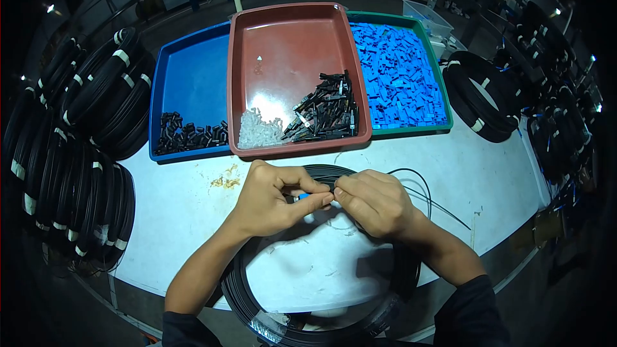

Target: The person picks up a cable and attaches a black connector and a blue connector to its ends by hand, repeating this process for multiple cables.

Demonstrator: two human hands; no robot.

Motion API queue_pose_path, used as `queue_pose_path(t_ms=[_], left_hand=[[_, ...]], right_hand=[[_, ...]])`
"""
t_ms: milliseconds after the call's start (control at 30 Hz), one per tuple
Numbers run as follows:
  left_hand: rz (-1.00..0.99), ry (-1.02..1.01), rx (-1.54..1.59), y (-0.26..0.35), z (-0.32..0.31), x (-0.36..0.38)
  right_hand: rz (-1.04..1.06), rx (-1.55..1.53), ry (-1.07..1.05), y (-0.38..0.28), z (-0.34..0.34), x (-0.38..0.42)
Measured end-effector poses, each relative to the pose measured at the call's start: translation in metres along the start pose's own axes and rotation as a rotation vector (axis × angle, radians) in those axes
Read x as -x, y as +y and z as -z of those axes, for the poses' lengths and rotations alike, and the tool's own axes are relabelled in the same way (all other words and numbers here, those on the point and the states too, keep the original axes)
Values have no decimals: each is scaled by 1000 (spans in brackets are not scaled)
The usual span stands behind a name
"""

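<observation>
My left hand (276,199) is closed in a pinch, with a small blue connector (301,197) partly showing between its thumb and fingers. My right hand (376,202) pinches close against the left fingertips, on what looks like the end of a black cable; the fingers hide most of it. Loose black cable (443,207) runs out to the right behind this hand. Below both hands lies a large coil of black cable (236,283), wrapped with clear tape at its near side and reaching past the table's front edge.
A blue tray (193,77) holds small black parts. The red-brown tray (289,38) contains black connectors and clear pieces; a green tray (443,106) holds many blue pieces. Cable coils (83,180) are stacked left, with more coils (482,99) right. Yellowish scraps (226,178) lie on the white table (167,218).
</observation>
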State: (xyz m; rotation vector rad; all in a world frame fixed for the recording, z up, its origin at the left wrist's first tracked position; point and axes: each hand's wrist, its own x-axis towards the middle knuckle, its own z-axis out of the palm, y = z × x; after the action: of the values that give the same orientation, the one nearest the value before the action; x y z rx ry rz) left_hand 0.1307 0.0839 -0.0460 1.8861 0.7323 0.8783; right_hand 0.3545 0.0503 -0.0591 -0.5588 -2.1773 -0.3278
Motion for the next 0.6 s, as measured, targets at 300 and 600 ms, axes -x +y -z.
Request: queue_pose_path(t_ms=[300, 600], left_hand=[[-995, -27, -861, -12, 8, -3], [297, -92, 338, -3, 8, -4]], right_hand=[[-554, -638, -107, 1, -9, 5], [18, -8, -55, -3, 0, -1]])
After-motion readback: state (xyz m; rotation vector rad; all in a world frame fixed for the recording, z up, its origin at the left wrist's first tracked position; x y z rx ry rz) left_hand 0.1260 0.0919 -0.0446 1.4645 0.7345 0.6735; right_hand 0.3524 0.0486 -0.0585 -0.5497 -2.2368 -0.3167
